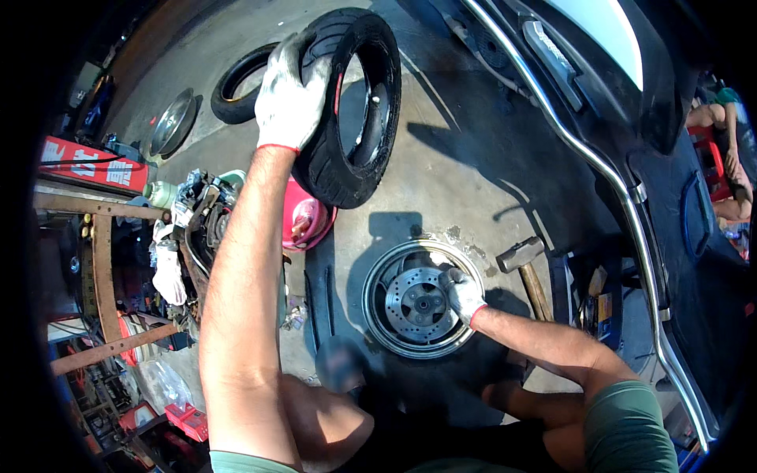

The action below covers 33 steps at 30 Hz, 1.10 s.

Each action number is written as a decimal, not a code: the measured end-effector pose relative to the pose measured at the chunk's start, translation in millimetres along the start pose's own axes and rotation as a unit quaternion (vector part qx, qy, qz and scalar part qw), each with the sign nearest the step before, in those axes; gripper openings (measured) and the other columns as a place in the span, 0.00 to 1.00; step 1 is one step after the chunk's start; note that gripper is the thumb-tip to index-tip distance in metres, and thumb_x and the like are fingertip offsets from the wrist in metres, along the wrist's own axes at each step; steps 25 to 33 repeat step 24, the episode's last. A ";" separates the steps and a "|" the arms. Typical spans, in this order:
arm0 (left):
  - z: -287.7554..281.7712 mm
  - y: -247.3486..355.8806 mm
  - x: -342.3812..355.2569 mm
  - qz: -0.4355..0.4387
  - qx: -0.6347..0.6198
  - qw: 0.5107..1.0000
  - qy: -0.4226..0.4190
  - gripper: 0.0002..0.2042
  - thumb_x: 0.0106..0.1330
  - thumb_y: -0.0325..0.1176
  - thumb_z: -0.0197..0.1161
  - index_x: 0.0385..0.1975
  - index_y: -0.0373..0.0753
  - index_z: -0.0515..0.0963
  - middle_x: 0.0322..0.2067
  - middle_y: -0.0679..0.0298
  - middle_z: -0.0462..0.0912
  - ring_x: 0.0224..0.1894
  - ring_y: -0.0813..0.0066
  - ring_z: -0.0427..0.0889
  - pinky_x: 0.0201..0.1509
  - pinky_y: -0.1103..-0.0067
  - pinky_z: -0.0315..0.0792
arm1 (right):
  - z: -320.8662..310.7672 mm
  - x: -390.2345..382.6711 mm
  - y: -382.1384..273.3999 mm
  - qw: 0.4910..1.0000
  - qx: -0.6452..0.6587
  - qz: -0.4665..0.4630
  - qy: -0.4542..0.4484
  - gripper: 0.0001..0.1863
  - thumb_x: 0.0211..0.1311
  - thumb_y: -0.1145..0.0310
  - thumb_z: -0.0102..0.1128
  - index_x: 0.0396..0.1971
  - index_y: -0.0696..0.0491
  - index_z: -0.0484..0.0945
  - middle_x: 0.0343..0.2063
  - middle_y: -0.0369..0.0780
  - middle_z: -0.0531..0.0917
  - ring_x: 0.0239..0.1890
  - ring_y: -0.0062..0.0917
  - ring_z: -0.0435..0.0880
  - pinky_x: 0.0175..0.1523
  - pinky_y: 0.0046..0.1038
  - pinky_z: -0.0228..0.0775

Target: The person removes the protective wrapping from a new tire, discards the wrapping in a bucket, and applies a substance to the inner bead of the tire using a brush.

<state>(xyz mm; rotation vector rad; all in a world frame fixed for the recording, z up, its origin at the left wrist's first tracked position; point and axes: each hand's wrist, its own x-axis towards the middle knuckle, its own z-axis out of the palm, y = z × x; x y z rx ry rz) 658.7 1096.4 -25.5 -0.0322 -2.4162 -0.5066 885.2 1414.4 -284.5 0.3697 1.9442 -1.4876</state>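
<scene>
My left hand [290, 101], in a white work glove with a red cuff, grips a black treaded tyre [330, 169] by its tread. The tyre is held upright, away from my body at the top of the view. On the ground in front of me lies a metal wheel rim [374, 303] with no tyre around it. A drilled brake disc [404, 315] faces up at its centre. My right hand [464, 293], gloved the same way, has its fingers bent over the right side of the wheel, partly over the disc. A mallet [520, 256] with a wooden handle lies right of the wheel.
A second tyre [225, 93] and a round metal basin [174, 123] lie far left. A pink-red basin [306, 217] stands behind my left arm. Dark thin bars [328, 303] lie left of the wheel. A vehicle's chrome bar [595, 162] runs along the right, beyond it a seated person [729, 146].
</scene>
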 end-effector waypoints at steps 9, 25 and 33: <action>-4.4 -8.4 -9.4 0.008 0.007 1.000 0.012 0.25 0.67 0.46 0.57 0.61 0.42 0.69 0.60 0.49 0.70 0.63 0.52 0.69 0.67 0.66 0.64 | -2.2 27.3 -55.8 0.998 0.008 -0.060 -0.012 0.17 0.69 0.60 0.53 0.46 0.59 0.79 0.41 0.48 0.84 0.47 0.34 0.82 0.52 0.31 0.70; -1.3 -6.9 -12.1 0.022 0.017 0.999 0.025 0.26 0.66 0.49 0.58 0.62 0.45 0.70 0.61 0.50 0.71 0.63 0.54 0.71 0.67 0.66 0.65 | -50.8 10.6 -105.7 0.948 -0.312 -0.066 -0.014 0.22 0.65 0.55 0.54 0.53 0.53 0.78 0.46 0.50 0.83 0.50 0.42 0.82 0.55 0.38 0.71; -1.3 -6.9 -12.1 0.022 0.017 0.999 0.025 0.26 0.66 0.49 0.58 0.62 0.45 0.70 0.61 0.50 0.71 0.63 0.54 0.71 0.67 0.66 0.65 | -50.8 10.6 -105.7 0.948 -0.312 -0.066 -0.014 0.22 0.65 0.55 0.54 0.53 0.53 0.78 0.46 0.50 0.83 0.50 0.42 0.82 0.55 0.38 0.71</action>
